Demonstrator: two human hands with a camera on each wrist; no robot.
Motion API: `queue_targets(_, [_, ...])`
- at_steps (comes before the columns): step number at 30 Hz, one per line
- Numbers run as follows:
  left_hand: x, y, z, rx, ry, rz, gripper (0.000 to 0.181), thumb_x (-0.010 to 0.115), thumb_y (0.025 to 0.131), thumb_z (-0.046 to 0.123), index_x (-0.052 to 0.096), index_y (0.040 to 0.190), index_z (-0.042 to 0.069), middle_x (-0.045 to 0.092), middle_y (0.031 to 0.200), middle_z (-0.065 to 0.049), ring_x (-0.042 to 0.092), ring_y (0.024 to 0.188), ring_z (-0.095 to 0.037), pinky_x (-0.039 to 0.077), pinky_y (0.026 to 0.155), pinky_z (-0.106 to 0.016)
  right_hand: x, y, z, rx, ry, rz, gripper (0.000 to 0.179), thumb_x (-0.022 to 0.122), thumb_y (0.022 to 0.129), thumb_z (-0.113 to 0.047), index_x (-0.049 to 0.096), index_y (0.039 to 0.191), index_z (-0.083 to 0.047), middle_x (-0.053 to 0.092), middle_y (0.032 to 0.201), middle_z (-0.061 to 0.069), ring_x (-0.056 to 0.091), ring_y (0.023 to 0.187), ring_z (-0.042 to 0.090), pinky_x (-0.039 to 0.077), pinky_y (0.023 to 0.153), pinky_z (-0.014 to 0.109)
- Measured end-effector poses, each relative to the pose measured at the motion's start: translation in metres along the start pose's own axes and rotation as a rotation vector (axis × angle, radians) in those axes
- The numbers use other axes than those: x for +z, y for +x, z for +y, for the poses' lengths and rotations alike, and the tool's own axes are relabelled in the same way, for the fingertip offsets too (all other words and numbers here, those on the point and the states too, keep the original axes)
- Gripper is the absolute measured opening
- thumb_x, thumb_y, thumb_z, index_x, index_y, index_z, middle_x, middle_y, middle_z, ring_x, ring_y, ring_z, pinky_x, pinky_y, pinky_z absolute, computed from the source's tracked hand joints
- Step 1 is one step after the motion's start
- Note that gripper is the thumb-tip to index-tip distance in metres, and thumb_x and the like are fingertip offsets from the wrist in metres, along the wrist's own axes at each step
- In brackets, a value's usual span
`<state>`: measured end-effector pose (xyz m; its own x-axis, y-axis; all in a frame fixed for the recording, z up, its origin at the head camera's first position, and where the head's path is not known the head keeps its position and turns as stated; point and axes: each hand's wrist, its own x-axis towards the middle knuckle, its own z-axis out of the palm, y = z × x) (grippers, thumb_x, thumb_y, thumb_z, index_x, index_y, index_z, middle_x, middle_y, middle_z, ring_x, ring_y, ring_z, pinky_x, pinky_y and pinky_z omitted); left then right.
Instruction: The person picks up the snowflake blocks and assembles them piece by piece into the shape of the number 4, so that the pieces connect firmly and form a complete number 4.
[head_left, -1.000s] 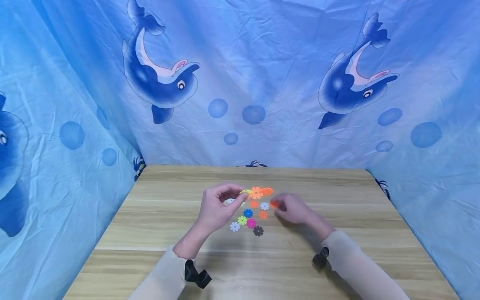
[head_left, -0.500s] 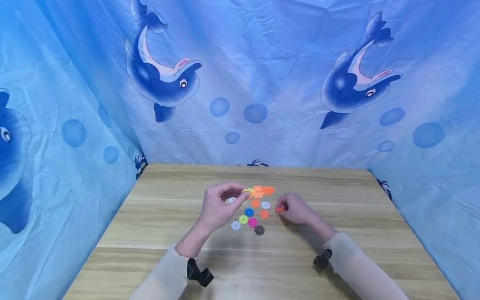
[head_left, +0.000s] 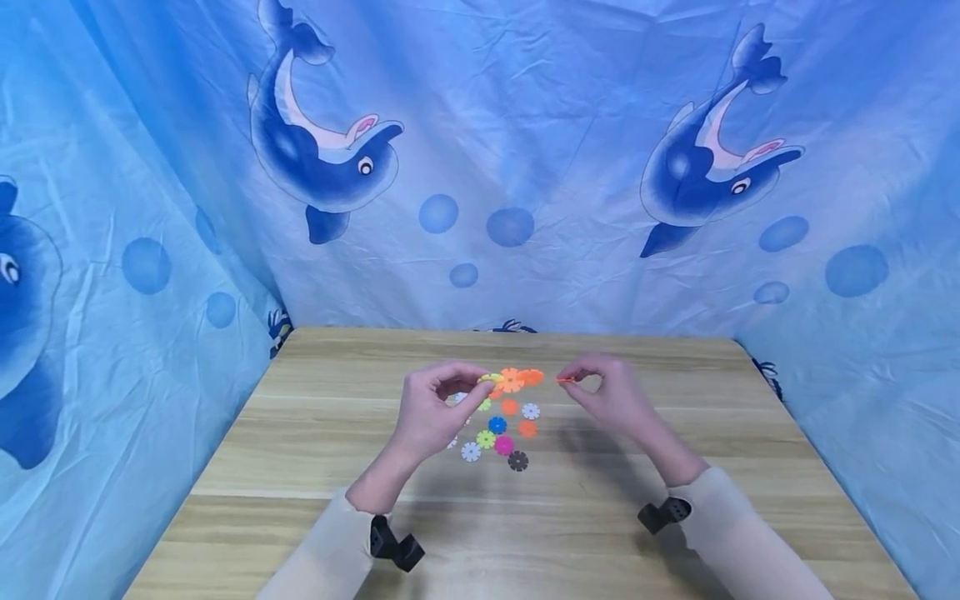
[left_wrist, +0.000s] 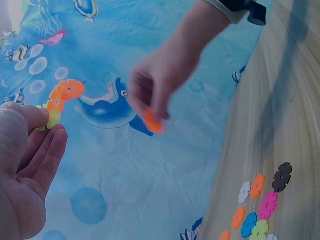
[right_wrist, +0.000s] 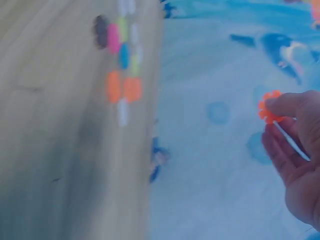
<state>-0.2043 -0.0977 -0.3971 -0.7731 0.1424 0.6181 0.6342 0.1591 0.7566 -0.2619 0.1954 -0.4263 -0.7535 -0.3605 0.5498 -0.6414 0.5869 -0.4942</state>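
My left hand [head_left: 431,417] pinches a yellow notched plastic disc [left_wrist: 54,118] between thumb and fingers, above the table. Several orange notched discs [head_left: 512,381] are joined to it in a short chain that extends to the right. Level with the chain, a small gap away, my right hand [head_left: 618,396] holds a single orange disc [right_wrist: 266,107] by thumb and fingertips. From the head that disc appears almost edge-on. How the discs slot together at the left fingertips is partly hidden by the thumb.
Below the hands, loose discs lie flat on the wooden table [head_left: 315,450]: blue [head_left: 497,425], pink [head_left: 504,446], dark brown [head_left: 518,461], and several orange, white and yellow-green ones. A blue dolphin-print cloth [head_left: 480,167] hangs behind and at both sides.
My right hand has risen from near the tabletop with the orange disc, up to the height of the chain. My left hand stays nearly still with the joined discs.
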Motion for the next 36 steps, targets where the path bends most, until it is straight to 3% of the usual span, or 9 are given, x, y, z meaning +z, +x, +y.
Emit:
queue_targets(6, [-0.001, 0.001, -0.002, -0.017, -0.011, 0.008, 0.011, 0.082, 0.091, 0.002, 0.081, 0.101, 0.003, 0.081, 0.092, -0.013, 0.077, 0.080, -0.011, 0.066, 0.081, -0.025, -0.010, 0.005, -0.027, -0.273, 0.068, 0.271, 0.026, 0.088, 0.075, 0.010, 0.082, 0.088, -0.011, 0.082, 0.089, 0.005, 0.079, 0.084, 0.023, 0.059, 0.091, 0.013])
queue_targets(13, [0.000, 0.003, -0.002, -0.033, -0.005, 0.002, 0.011, 0.083, 0.090, 0.002, 0.081, 0.101, 0.003, 0.081, 0.093, -0.013, 0.078, 0.081, -0.012, 0.066, 0.082, -0.026, -0.013, 0.007, -0.047, -0.456, 0.164, 0.383, 0.028, 0.085, 0.070, 0.016, 0.083, 0.087, -0.006, 0.081, 0.091, 0.012, 0.079, 0.088, 0.028, 0.060, 0.097, 0.017])
queue_targets(19, [0.001, 0.004, -0.002, -0.045, -0.002, 0.006, 0.012, 0.084, 0.090, 0.003, 0.081, 0.101, 0.004, 0.081, 0.094, -0.012, 0.077, 0.082, -0.009, 0.066, 0.082, -0.025, -0.014, 0.006, -0.051, -0.494, 0.201, 0.385, 0.031, 0.084, 0.067, 0.019, 0.082, 0.088, -0.004, 0.080, 0.091, 0.015, 0.079, 0.091, 0.028, 0.060, 0.098, 0.019])
queue_targets(31, [0.003, 0.004, -0.003, -0.059, -0.024, 0.003, 0.011, 0.083, 0.090, 0.002, 0.081, 0.101, 0.003, 0.081, 0.094, -0.014, 0.077, 0.082, -0.009, 0.066, 0.083, -0.025, -0.014, 0.004, -0.061, -0.462, 0.078, 0.392, 0.030, 0.087, 0.069, 0.015, 0.084, 0.091, -0.006, 0.081, 0.095, 0.010, 0.078, 0.088, 0.029, 0.058, 0.098, 0.015])
queue_targets(36, [0.004, 0.004, -0.003, -0.046, -0.026, 0.009, 0.012, 0.083, 0.090, 0.003, 0.081, 0.102, 0.002, 0.081, 0.094, -0.014, 0.077, 0.082, -0.010, 0.066, 0.082, -0.025, -0.014, 0.004, -0.062, -0.457, 0.086, 0.395, 0.031, 0.087, 0.068, 0.015, 0.084, 0.090, -0.006, 0.081, 0.093, 0.010, 0.078, 0.087, 0.029, 0.059, 0.097, 0.016])
